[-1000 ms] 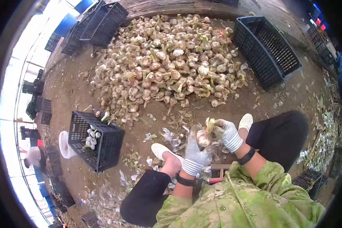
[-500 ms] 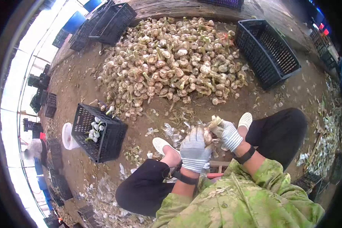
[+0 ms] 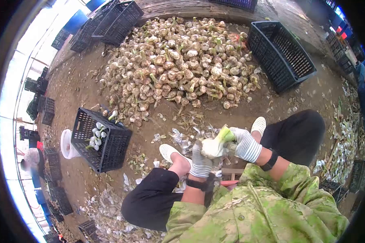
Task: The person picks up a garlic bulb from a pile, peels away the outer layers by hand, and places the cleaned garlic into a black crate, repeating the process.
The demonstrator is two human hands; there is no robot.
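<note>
Since a moment ago the garlic bulb [image 3: 212,147] has come out from behind my left hand [image 3: 200,161] and shows whiter, its green stalk pointing up toward the big garlic pile [image 3: 178,65]. My left hand now cups the bulb from below, fingers curled around it. My right hand [image 3: 244,142] is closed on the stalk end, just right of the bulb. Both sit on the near side of the pile, with the black crate [image 3: 99,143] of peeled bulbs to its lower left.
</note>
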